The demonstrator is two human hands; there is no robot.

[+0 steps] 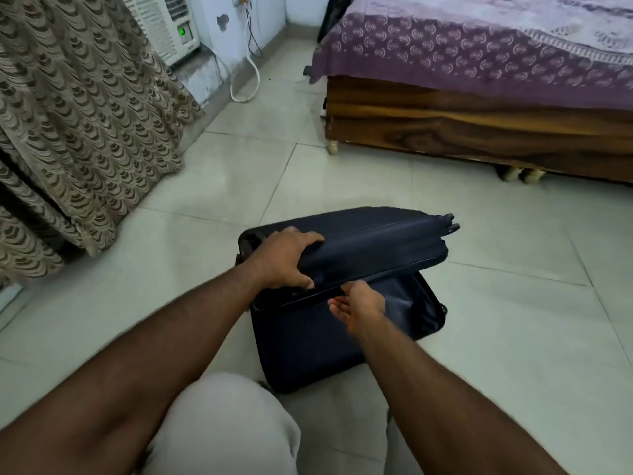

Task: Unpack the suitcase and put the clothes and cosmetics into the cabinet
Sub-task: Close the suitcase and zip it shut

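The suitcase (342, 286) lid is being gripped at its edge by the left hand (284, 258) and lifted ajar on the floor (479, 337), the right hand (356, 308) loosely open beside the gap, nothing being unpacked yet, contents hidden, cabinet unseen, bed (479, 97) and curtain (68, 132) nearby.

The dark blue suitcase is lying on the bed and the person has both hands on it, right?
Not quite. The head view shows the dark blue suitcase lying on the tiled floor, in front of the bed, not on it. The rest holds: the left hand grips its top edge and the right hand reaches the opening.
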